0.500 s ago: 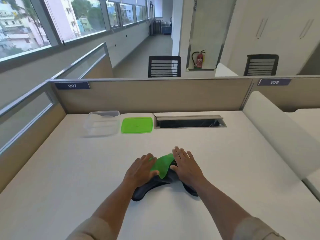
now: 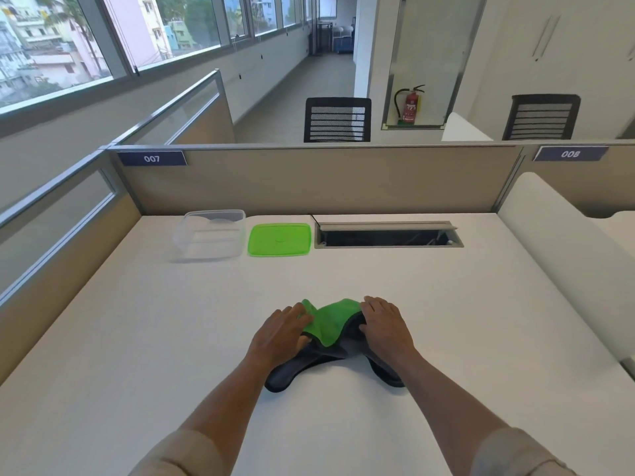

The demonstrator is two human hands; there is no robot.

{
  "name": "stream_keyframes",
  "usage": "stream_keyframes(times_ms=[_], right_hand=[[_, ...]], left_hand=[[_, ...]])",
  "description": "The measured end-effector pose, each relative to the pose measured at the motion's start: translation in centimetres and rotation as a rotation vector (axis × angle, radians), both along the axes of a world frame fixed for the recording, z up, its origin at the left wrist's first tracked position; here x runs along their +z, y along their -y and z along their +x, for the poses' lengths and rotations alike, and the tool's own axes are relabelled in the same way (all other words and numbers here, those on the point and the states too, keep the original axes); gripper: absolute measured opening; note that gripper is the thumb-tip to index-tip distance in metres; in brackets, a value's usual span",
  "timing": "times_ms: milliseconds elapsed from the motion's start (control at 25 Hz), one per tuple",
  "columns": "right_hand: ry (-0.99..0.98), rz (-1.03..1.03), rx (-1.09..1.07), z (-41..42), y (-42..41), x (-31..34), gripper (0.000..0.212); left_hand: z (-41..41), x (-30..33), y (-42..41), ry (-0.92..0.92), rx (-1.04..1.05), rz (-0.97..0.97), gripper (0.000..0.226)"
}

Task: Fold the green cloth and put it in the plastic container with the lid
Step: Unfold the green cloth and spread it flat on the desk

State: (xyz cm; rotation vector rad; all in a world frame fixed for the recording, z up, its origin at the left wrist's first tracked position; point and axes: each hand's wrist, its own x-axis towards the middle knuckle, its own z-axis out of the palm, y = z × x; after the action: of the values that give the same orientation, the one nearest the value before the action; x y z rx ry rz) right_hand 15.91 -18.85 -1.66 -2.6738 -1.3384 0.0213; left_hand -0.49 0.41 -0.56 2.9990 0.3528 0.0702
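- The soft green cloth with dark grey backing (image 2: 330, 326) is pressed between both hands, long axis left-right.
- Left hand (image 2: 281, 333) and right hand (image 2: 385, 326) lie flat, fingers spread; nothing is visibly gripped.
- The clear plastic container (image 2: 209, 237) is set far forward-left.

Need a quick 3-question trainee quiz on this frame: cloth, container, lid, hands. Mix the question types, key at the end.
1. True or false: the green lid is snapped onto the clear container.
2. Multiple choice: where does the green cloth lie? A) inside the container B) on the desk near the person, under both hands C) over the cable slot
3. Fill in: the lid lies on the desk between the container and the ____.

Key
1. False: the lid lies flat beside the open container.
2. B: the left hand and right hand both rest on the cloth.
3. Cable slot.
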Motion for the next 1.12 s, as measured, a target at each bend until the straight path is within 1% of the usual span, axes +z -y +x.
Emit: stream_keyframes(times_ms=[80,160,400,560,600,680,760,920,960,1040,1120], right_hand=[[-0.012,0.044,-0.077,0.3,0.2,0.3,0.025],[-0.044,0.031,-0.160,0.4,0.5,0.6,0.016],[-0.205,0.035,-0.325,0.8,3.0,-0.3,0.010],[-0.296,0.034,-0.349,1.0,4.6,-1.2,0.006],[-0.320,0.033,-0.342,0.8,4.8,-1.3,0.009],[-0.338,0.018,-0.327,0.4,5.1,-1.7,0.018],[-0.304,-0.002,-0.311,0.0,5.4,-2.0,0.024],[-0.261,0.033,-0.248,-0.3,5.4,-1.9,0.036],[-0.241,0.012,-0.234,-0.4,5.3,-1.8,0.034],[-0.224,-0.009,-0.252,-0.4,4.9,-1.6,0.018],[-0.254,0.045,-0.324,-0.1,4.9,-1.6,0.009]], left_hand=[[0.1,0.3,0.0,0.043,0.082,-0.061,0.035],[0.2,0.6,-0.3,0.089,0.166,-0.121,0.031],[0.4,1.4,-1.8,0.201,0.355,-0.193,0.022],[0.2,1.7,-2.8,0.239,0.440,-0.212,0.015],[0.2,1.8,-2.9,0.241,0.455,-0.223,0.013],[0.2,1.9,-2.9,0.244,0.455,-0.231,0.012],[0.0,2.0,-2.9,0.239,0.431,-0.225,0.012],[-0.2,2.4,-3.1,0.237,0.428,-0.192,0.018],[-0.2,2.6,-3.0,0.247,0.429,-0.192,0.019],[-0.2,3.0,-2.9,0.274,0.413,-0.177,0.020],[-0.1,3.6,-3.2,0.301,0.393,-0.159,0.016]])
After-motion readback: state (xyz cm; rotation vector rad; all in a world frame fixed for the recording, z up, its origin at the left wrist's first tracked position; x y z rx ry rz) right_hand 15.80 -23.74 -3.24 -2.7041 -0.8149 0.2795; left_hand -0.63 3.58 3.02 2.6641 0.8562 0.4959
